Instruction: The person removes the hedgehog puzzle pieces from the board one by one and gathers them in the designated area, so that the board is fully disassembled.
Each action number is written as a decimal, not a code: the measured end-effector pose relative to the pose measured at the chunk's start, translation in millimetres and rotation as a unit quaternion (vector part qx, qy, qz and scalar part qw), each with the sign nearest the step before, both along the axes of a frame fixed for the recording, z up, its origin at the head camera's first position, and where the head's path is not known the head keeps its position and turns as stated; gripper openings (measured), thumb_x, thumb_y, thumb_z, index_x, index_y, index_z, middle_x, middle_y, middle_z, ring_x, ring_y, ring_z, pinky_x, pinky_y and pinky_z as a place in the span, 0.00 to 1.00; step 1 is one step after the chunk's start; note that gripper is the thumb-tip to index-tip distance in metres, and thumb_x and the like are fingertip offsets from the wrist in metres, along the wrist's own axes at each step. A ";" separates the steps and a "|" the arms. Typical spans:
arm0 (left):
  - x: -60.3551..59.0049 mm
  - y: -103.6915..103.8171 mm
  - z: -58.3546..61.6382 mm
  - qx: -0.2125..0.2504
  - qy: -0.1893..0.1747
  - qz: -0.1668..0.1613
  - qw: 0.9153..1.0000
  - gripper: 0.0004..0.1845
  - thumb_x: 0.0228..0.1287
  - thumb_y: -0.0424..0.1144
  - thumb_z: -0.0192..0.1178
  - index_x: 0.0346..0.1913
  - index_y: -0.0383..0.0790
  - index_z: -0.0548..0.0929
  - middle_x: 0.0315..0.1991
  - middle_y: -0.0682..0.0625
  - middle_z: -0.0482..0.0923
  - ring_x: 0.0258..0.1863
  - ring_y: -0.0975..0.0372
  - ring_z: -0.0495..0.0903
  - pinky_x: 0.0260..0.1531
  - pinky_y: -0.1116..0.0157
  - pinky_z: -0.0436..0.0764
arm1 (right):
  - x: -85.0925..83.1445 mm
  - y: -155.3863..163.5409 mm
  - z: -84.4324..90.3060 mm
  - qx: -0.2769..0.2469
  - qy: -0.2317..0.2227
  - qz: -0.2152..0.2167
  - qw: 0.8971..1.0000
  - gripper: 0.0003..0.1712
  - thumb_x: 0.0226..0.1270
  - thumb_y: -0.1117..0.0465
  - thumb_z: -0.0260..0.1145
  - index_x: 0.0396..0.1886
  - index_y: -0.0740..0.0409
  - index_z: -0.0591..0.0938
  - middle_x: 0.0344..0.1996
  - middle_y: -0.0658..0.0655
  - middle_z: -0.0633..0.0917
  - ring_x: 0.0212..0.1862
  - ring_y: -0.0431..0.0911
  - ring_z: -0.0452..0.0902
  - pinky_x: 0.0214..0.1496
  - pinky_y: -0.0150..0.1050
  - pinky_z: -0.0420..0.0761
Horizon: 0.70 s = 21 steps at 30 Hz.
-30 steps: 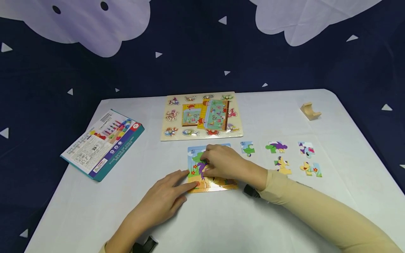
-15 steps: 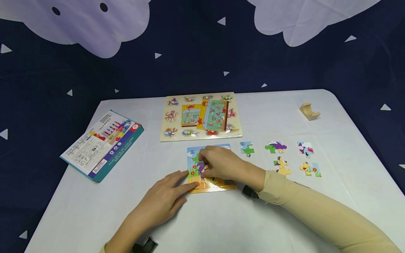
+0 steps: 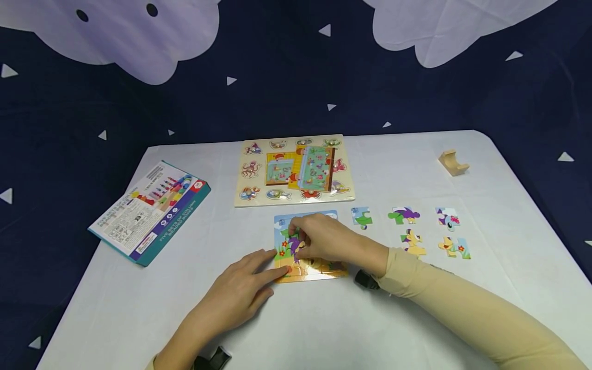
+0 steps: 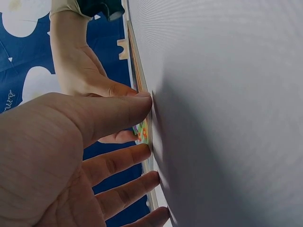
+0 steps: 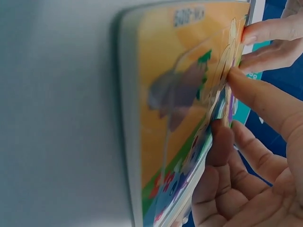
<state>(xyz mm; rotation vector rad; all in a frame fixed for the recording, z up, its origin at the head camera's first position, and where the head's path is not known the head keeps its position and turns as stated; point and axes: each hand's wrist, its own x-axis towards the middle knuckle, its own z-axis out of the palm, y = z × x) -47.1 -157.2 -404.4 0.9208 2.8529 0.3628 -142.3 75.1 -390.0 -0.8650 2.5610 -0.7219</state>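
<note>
Barely shifted, right hand [image 3: 326,239] pinches a puzzle piece [image 3: 294,245]; left hand [image 3: 240,288] presses flat, fingers straight.

Head view: high, looking forward and down over the whole table [image 3: 416,318]. Left wrist view: close, rotated, skimming the tabletop. Right wrist view: very close, rotated. All three share the puzzle board [image 3: 309,270] [image 4: 142,71] [image 5: 170,118].
</note>
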 end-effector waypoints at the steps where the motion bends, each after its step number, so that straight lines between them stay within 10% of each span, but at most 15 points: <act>1: 0.0 0.1 0.0 0.000 0.000 0.000 1.000 0.26 0.67 0.46 0.65 0.68 0.63 0.77 0.72 0.47 0.69 0.70 0.49 0.71 0.61 0.45 0.77 | -0.7 0.5 -0.4 -0.003 -0.001 0.003 1.000 0.22 0.54 0.54 0.80 0.47 0.53 0.84 0.28 0.48 0.82 0.28 0.38 0.74 0.31 0.33 0.76; 21: -0.1 1.1 0.9 -0.002 0.002 0.002 1.000 0.26 0.67 0.46 0.65 0.67 0.64 0.77 0.72 0.48 0.70 0.69 0.50 0.72 0.60 0.45 0.78 | -4.6 2.6 -3.1 0.014 0.019 -0.010 1.000 0.20 0.51 0.57 0.77 0.45 0.53 0.85 0.26 0.44 0.81 0.28 0.36 0.73 0.32 0.32 0.75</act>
